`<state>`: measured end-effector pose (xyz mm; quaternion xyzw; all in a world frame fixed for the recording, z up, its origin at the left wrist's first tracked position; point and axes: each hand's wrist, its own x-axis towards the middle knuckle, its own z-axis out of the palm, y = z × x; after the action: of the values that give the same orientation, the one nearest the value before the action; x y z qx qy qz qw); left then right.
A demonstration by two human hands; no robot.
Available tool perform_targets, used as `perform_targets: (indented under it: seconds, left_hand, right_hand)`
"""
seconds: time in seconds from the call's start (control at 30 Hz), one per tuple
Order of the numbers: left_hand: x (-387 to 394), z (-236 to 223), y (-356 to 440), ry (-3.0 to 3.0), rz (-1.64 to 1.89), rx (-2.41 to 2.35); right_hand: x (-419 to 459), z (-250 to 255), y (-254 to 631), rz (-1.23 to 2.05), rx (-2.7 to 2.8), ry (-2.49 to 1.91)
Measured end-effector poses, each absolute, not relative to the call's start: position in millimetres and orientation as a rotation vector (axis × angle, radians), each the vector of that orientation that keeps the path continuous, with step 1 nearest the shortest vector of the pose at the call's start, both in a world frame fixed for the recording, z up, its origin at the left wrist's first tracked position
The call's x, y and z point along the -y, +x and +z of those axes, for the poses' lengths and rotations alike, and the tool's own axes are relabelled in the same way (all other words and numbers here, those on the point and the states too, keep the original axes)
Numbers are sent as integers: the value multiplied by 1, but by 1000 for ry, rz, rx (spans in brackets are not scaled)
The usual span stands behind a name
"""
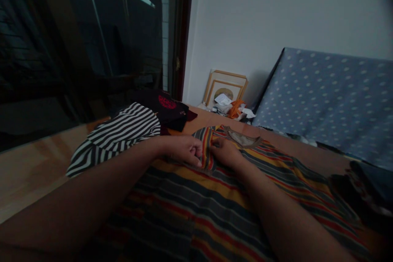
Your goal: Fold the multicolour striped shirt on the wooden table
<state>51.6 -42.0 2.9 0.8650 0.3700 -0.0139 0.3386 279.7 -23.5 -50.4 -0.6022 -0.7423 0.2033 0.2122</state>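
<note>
A multicoloured striped shirt in yellow, red, grey and dark green lies spread in front of me, its grey neckline toward the far side. My left hand is closed, fingers curled on the cloth near the shirt's far left part. Close to its right, my right hand has its fingers bent and pressed onto a strip of the same shirt beside the neckline. Between the two hands a narrow fold of striped cloth shows. Some fingertips are hidden and the light is dim.
A black-and-white striped garment and a dark garment with a red print lie at the left. Dark folded clothes sit at the right. Behind are picture frames, crumpled orange and white items and a blue dotted cloth cover.
</note>
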Motion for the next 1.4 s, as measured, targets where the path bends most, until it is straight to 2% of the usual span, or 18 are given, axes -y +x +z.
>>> perform_targets:
  seconds: [0.2,0.4,0.57,0.77,1.07,1.4]
  left_hand:
    - [52,-3,67,2357,-182,-936]
    - [50,-6,67,2363,-184,-936]
    - [50,-4,69,2330,-218,-976]
    - [48,-8,67,2376,-214,-925]
    - [46,-5,71,2395,-230,-921]
    - [56,-4,74,2437,-205,-1003]
  right_hand:
    - [20,-48,290,1074,1604,-1515]
    - [12,-47,332,1147,1330,-1338]
    - [7,-49,368,1168,1228,-1385]
    - [51,-35,394,1042,1298,-1418]
    - [195,-14,450,653,1108,-1676]
    - [341,-45,465,79,1677,-2280]
